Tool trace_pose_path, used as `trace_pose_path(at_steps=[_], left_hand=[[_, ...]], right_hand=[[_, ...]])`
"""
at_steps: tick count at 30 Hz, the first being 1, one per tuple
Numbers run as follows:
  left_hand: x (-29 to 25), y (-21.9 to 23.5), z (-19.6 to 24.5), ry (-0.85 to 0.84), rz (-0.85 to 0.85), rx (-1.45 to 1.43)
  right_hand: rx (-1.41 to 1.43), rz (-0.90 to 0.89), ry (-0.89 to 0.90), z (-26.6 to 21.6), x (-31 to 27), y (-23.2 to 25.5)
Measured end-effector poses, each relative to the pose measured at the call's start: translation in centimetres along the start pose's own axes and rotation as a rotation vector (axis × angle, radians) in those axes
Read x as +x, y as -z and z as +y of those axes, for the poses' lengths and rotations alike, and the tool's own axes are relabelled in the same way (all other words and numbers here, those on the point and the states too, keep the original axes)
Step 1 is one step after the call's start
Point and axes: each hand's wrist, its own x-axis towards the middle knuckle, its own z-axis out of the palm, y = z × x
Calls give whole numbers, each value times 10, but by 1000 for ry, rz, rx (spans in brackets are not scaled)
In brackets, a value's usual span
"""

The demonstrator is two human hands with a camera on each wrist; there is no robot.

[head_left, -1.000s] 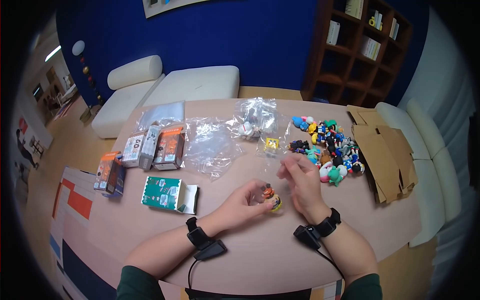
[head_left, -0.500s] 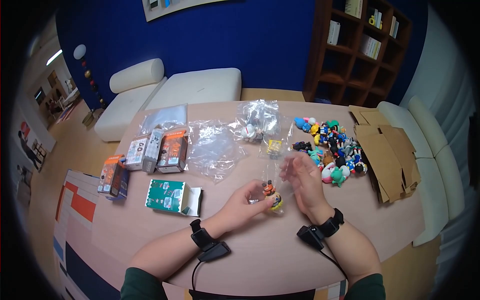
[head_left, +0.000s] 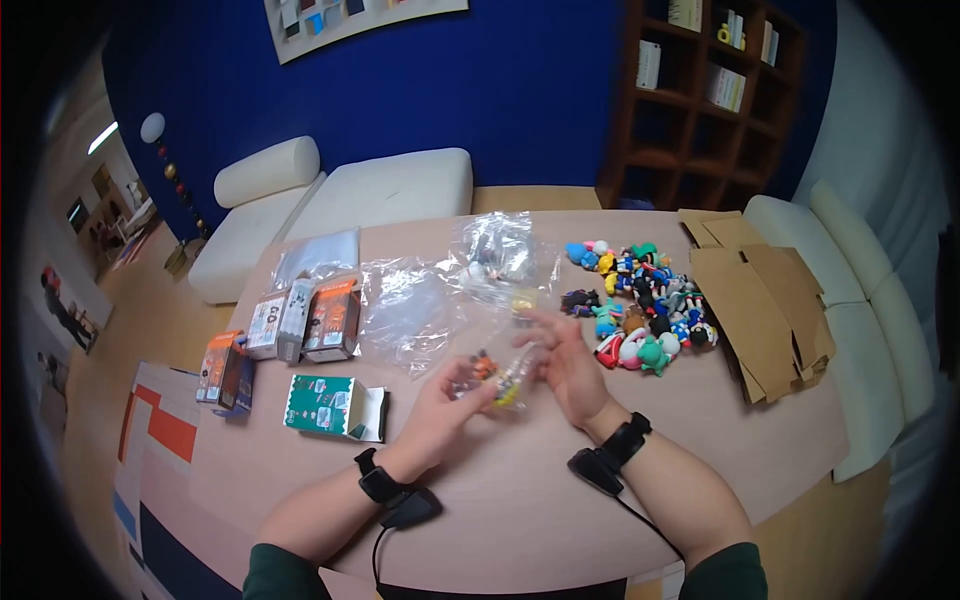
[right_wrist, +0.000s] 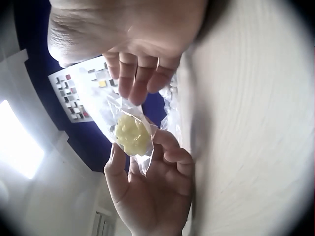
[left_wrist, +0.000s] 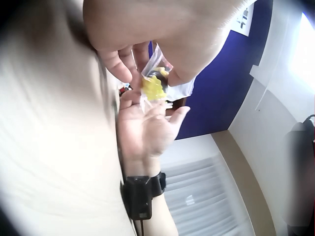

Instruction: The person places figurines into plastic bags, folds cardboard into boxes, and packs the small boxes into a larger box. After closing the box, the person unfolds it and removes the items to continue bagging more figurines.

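Note:
My left hand [head_left: 435,415] pinches a small figurine [head_left: 498,385] in a clear plastic bag, between thumb and fingers, above the table. Orange and yellow parts show through the plastic. In the right wrist view its rounded yellow side faces the camera, with the clear bag [right_wrist: 147,164] crinkled around it. Beside it is my right hand [head_left: 575,370], palm turned inward and fingers extended, the fingertips close to the bag's edge. The left wrist view shows that right palm [left_wrist: 142,132] just beyond the bagged figurine [left_wrist: 156,87].
A green box [head_left: 318,405] with an open end flap lies left of my hands, near several upright toy boxes [head_left: 330,320]. Flattened clear bags [head_left: 405,315] spread across the middle. Several colourful figurines [head_left: 655,310] are piled at right, beside flattened cardboard [head_left: 760,310].
Both hands have shifted left with the bagged figurine, and the right fingers have come closer to the bag. The head view has tilted slightly upward.

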Motion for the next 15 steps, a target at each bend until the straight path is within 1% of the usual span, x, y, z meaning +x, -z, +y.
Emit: trace_pose_path(at_steps=[1, 2, 3, 4, 5, 7, 8, 9, 11, 12, 14, 15], left_hand=[[1, 4, 3, 3, -7, 9], [2, 7, 7, -7, 47, -41], [4, 9, 11, -16, 101, -92], [8, 10, 14, -65, 148, -107], [12, 10, 21, -66, 141, -96], [25, 9, 40, -154, 254, -7], [39, 12, 44, -191, 254, 87], [52, 13, 50, -187, 256, 93], [81, 14, 68, -307, 258, 404], [97, 16, 73, -312, 259, 408], [129, 22, 80, -238, 234, 430], [143, 25, 83, -239, 226, 437]], right_hand=[[57, -23, -146, 1, 0, 1], [63, -64, -178, 0, 1, 4], [69, -61, -169, -1, 1, 5], [41, -63, -181, -2, 1, 6], [13, -64, -192, -3, 1, 5], [36, -29, -178, -6, 2, 4], [36, -29, -180, -6, 2, 4], [34, -34, -188, -5, 1, 4], [13, -47, -187, -1, 1, 3], [-14, -55, -177, -1, 3, 4], [-29, -61, -173, 0, 4, 5], [-46, -63, -174, 1, 3, 5]])
